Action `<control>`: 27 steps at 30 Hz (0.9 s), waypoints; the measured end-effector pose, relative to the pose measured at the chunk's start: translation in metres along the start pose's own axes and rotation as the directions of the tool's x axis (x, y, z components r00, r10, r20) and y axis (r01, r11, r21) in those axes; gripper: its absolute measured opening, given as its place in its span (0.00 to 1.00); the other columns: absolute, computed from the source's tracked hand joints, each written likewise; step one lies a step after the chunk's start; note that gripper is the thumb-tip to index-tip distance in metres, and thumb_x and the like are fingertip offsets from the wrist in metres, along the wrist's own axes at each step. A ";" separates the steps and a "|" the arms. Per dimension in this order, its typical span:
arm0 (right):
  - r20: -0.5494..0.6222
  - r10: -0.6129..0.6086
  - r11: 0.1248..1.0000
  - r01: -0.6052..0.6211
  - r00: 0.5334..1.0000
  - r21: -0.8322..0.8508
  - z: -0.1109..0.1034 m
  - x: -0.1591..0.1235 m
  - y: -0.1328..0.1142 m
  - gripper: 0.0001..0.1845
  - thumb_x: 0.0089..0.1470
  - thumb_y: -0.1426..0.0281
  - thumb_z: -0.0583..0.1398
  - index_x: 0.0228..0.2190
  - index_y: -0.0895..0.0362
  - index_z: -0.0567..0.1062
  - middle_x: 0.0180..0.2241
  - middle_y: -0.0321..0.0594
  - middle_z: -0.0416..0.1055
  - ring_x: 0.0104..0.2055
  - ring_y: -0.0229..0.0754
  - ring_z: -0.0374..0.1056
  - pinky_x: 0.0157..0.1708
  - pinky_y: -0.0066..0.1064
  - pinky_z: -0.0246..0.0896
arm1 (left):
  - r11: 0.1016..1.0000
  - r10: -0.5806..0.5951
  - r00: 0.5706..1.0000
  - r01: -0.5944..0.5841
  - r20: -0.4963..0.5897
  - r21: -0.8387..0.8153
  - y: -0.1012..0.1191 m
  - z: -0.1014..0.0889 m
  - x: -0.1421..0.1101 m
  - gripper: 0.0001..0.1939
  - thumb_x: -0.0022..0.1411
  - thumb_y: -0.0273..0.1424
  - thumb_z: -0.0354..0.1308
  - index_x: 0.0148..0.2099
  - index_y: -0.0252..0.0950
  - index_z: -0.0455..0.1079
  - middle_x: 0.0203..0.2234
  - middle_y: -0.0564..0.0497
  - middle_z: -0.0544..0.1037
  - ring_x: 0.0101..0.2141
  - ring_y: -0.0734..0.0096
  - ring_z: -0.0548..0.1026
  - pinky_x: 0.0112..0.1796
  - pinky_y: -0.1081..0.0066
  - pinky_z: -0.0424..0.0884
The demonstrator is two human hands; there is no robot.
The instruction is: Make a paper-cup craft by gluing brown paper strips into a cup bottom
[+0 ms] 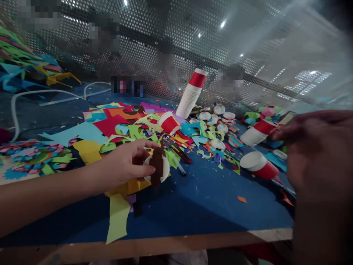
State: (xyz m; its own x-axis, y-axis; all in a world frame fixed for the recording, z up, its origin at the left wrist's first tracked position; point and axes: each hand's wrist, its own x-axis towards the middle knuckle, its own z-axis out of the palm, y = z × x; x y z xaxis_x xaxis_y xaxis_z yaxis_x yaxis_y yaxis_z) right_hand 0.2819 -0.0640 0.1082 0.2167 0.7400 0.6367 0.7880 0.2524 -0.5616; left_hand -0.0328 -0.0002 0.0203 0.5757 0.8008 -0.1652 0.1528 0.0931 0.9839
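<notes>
My left hand (pixel 129 162) pinches a small white round paper piece (pixel 166 168), which looks like a cup or cup base, with a cut strip of brown paper (pixel 157 163) lying across it. The thumb presses on the brown paper's edge. At the right, my right hand (pixel 320 154) is raised close to the camera and blurred, its fingers bent towards the left. Whether anything is between those fingers cannot be made out. Behind it lie a red and white paper cup (pixel 259 165) on its side and a short cup stack (pixel 257 133). A pen (pixel 176 162) and dark red-handled scissors (pixel 183 155) rest beyond my left hand.
Coloured paper scraps (pixel 110 121) cover the middle of the blue table (pixel 209 206). A tall stack of paper cups (pixel 190 94) leans near a perforated metal screen (pixel 176 48). Several white cup bases (pixel 217 144) lie to its right. A paper flower decoration (pixel 35 156) sits at left, near a white cable (pixel 13 106).
</notes>
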 end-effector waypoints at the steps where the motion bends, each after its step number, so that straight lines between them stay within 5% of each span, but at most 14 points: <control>1: -0.053 0.040 0.999 -0.039 0.998 0.019 -0.004 -0.003 0.008 0.15 0.56 0.51 0.58 0.40 0.45 0.74 0.36 0.43 0.73 0.43 0.56 0.69 0.39 0.49 0.63 | 1.000 -0.011 1.000 0.011 0.014 0.004 -0.001 0.001 -0.001 0.37 0.46 0.33 0.66 0.58 0.39 0.60 0.32 0.53 0.78 0.30 0.69 0.76 0.27 0.75 0.70; 4: 0.119 0.143 0.974 -0.118 0.983 -0.196 -0.008 -0.006 0.027 0.16 0.46 0.55 0.66 0.34 0.51 0.78 0.33 0.43 0.76 0.33 0.49 0.70 0.35 0.44 0.63 | 0.994 -0.096 0.993 0.093 0.064 0.054 -0.001 0.008 -0.006 0.42 0.46 0.32 0.65 0.63 0.41 0.55 0.31 0.54 0.76 0.25 0.71 0.74 0.22 0.76 0.68; 8: 0.324 0.106 0.938 0.014 0.940 -0.348 0.004 -0.005 0.036 0.15 0.49 0.56 0.62 0.33 0.55 0.78 0.31 0.44 0.77 0.29 0.46 0.69 0.33 0.40 0.64 | 0.961 -0.195 0.973 0.165 0.122 0.221 0.001 0.019 -0.013 0.42 0.47 0.29 0.61 0.66 0.43 0.54 0.26 0.60 0.71 0.19 0.73 0.71 0.17 0.77 0.66; 12: 0.468 0.042 0.922 0.147 0.883 -0.359 0.026 -0.008 0.027 0.11 0.51 0.62 0.62 0.34 0.56 0.78 0.35 0.46 0.78 0.34 0.48 0.71 0.36 0.40 0.64 | 0.945 -0.170 0.978 0.128 0.117 0.302 0.006 0.025 -0.013 0.41 0.46 0.28 0.60 0.64 0.41 0.58 0.23 0.62 0.68 0.18 0.73 0.71 0.18 0.77 0.68; 19: 0.545 -0.041 0.938 0.221 0.837 -0.268 0.054 -0.007 0.005 0.10 0.56 0.63 0.60 0.35 0.56 0.77 0.37 0.44 0.78 0.39 0.48 0.74 0.37 0.36 0.64 | 0.951 -0.151 0.976 0.100 0.155 0.294 0.012 0.045 -0.003 0.36 0.49 0.29 0.59 0.62 0.35 0.58 0.28 0.57 0.74 0.24 0.73 0.75 0.26 0.76 0.73; 23: 0.563 -0.041 0.943 0.219 0.825 -0.252 0.062 0.001 0.000 0.10 0.58 0.64 0.59 0.35 0.55 0.77 0.33 0.41 0.78 0.34 0.44 0.74 0.34 0.32 0.64 | 0.830 -0.066 0.994 0.004 0.091 0.558 0.015 0.056 0.003 0.32 0.49 0.31 0.57 0.58 0.34 0.62 0.33 0.50 0.76 0.26 0.65 0.77 0.25 0.70 0.73; 27: 0.576 -0.026 0.916 0.249 0.817 -0.313 0.073 0.013 0.003 0.08 0.57 0.66 0.61 0.36 0.57 0.77 0.33 0.42 0.77 0.35 0.43 0.73 0.36 0.33 0.65 | 0.642 0.044 0.996 -0.090 0.080 0.762 0.025 0.059 0.002 0.21 0.44 0.33 0.62 0.44 0.34 0.72 0.33 0.44 0.77 0.36 0.49 0.77 0.31 0.64 0.69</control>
State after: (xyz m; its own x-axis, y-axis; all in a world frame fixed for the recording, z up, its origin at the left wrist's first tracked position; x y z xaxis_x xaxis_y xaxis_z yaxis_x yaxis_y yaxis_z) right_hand 0.2452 -0.0075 0.0760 -0.1751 0.9573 0.2301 0.9565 0.2208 -0.1906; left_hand 0.0195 -0.0311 0.0410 0.6446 0.7539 -0.1270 0.6582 -0.4628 0.5937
